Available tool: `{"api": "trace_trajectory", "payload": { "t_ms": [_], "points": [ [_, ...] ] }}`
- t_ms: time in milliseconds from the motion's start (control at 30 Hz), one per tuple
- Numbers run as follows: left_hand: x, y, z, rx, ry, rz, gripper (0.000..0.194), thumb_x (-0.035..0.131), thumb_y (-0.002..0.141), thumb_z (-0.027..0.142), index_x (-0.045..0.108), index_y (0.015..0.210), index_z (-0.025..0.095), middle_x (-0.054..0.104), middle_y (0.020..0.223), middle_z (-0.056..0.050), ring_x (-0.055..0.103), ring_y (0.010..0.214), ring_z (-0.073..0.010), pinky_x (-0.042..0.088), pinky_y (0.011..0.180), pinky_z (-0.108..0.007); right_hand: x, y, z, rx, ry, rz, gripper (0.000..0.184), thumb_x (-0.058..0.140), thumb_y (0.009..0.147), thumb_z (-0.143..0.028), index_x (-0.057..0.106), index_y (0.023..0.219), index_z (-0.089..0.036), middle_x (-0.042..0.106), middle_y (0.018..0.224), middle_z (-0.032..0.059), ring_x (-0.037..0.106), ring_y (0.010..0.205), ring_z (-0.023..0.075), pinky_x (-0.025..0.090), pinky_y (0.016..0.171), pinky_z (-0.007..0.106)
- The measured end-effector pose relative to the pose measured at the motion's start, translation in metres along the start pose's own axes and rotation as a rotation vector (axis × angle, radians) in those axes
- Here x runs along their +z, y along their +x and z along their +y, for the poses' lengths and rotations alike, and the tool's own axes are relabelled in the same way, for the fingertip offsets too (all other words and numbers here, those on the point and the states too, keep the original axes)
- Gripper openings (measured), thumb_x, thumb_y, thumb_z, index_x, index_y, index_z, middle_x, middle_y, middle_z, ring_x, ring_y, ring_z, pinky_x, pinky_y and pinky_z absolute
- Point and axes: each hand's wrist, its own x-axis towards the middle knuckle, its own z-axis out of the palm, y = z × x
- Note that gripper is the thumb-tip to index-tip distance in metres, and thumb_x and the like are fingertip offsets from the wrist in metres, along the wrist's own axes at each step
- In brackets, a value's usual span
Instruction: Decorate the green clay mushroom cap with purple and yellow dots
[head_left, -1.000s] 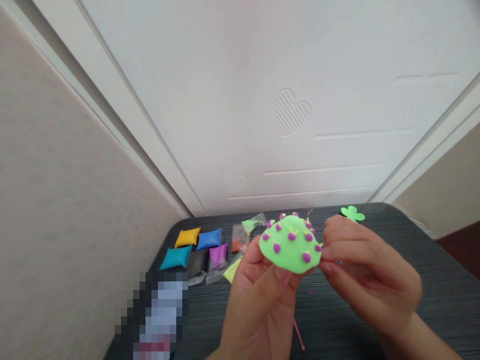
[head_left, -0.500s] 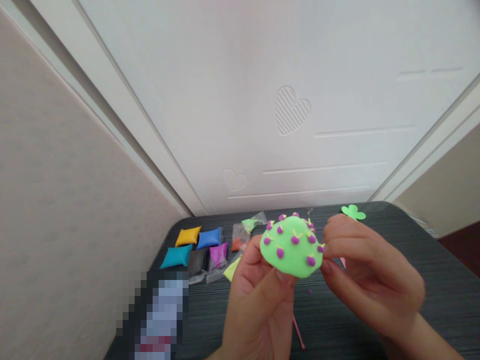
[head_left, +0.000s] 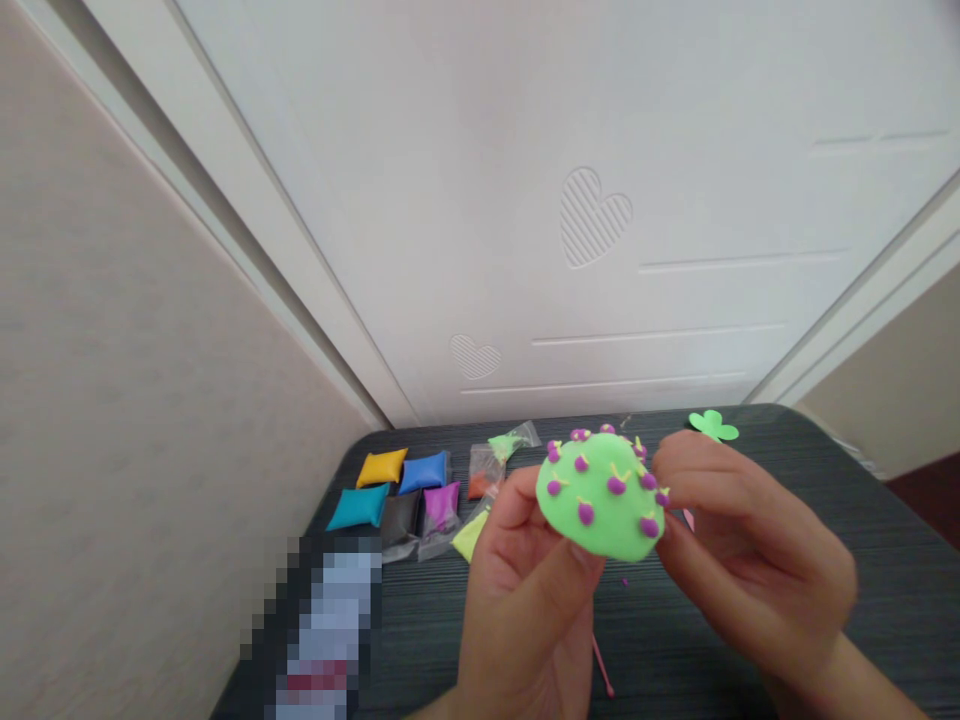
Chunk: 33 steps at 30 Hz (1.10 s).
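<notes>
My left hand (head_left: 536, 600) grips a bright green modelling-clay dome (head_left: 600, 530) from below, thumb on its near rim. Several small purple clay balls (head_left: 616, 486) with thin yellow strips on top dot the dome. At its right edge, the thumb and forefinger of my right hand (head_left: 750, 540) are pinched together beside a purple ball with a yellow tip (head_left: 662, 497). Whatever lies between those fingertips is too small to make out. A pink clay tool (head_left: 603, 667) lies on the table below, partly behind my left hand.
On the dark table (head_left: 420, 630) at left lie clay packets: yellow (head_left: 382, 468), blue (head_left: 424, 473), teal (head_left: 358, 508), black (head_left: 400, 517) and purple (head_left: 441, 507). Opened bags (head_left: 487, 482) sit behind my left hand. A green clover-shaped piece (head_left: 714, 426) is at the back right. A white panel (head_left: 450, 200) rises behind.
The dome and both hands have shifted slightly right in view, along with the whole scene. The dome is tilted a little differently. My right fingertips stay at its right edge.
</notes>
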Motion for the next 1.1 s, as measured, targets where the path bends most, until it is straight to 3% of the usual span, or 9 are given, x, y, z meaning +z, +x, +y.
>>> {"api": "trace_trajectory", "payload": {
  "t_ms": [433,700,1100],
  "points": [
    [0.0,0.0016,-0.0012,0.018,-0.022,-0.022,0.016,0.068,0.066,0.016,0.065,0.082,0.022,0.067,0.082,0.002,0.061,0.078,-0.0074,0.048,0.075,-0.016,0.0031,0.0016,-0.0006,-0.014,-0.021,0.033,0.034,0.058,0.064,0.002,0.061,0.091,-0.019,0.061,0.074,0.0018,0.055,0.072,0.0166,0.046,0.066,0.035],
    [0.0033,0.0006,-0.0011,0.032,0.008,-0.005,0.014,0.066,0.068,0.019,0.064,0.082,0.023,0.067,0.085,0.0,0.061,0.081,-0.0102,0.049,0.078,-0.02,0.0005,-0.0007,-0.0026,-0.017,-0.035,0.055,0.034,0.059,0.064,0.001,0.061,0.092,-0.018,0.061,0.073,0.0024,0.055,0.072,0.0169,0.046,0.062,0.034],
    [0.0022,0.0009,-0.002,0.02,-0.006,-0.021,0.016,0.065,0.069,0.014,0.064,0.083,0.022,0.067,0.083,0.0,0.06,0.079,-0.0099,0.048,0.073,-0.019,0.0005,0.0005,-0.0016,-0.029,-0.036,0.01,0.037,0.059,0.062,0.002,0.061,0.094,-0.018,0.061,0.074,0.0029,0.055,0.071,0.0172,0.047,0.062,0.034]
  ]
}}
